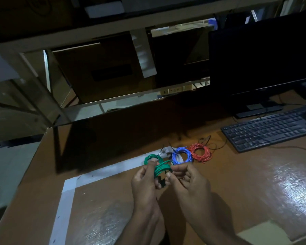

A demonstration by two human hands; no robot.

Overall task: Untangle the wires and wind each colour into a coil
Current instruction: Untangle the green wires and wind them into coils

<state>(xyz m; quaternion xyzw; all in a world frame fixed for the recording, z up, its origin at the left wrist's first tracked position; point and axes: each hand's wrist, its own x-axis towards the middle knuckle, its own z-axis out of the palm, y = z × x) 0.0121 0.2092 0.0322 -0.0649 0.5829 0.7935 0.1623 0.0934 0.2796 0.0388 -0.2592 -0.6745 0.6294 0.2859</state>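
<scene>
A green wire coil (160,165) is held above the brown table, pinched from both sides. My left hand (145,183) grips its left part with thumb and fingers. My right hand (187,177) pinches its right end. A small black piece, perhaps a tie, shows below the green wire between my hands. Behind them on the table lie a blue wire coil (182,156) and, to its right and touching it, a red wire coil (200,152). Both look wound into rings.
A black keyboard (268,130) lies at the right, with a dark monitor (261,55) behind it. White tape (88,177) marks a rectangle on the table (245,183). A dark upright panel (113,138) stands behind the coils. Thin black ties lie near the blue coil.
</scene>
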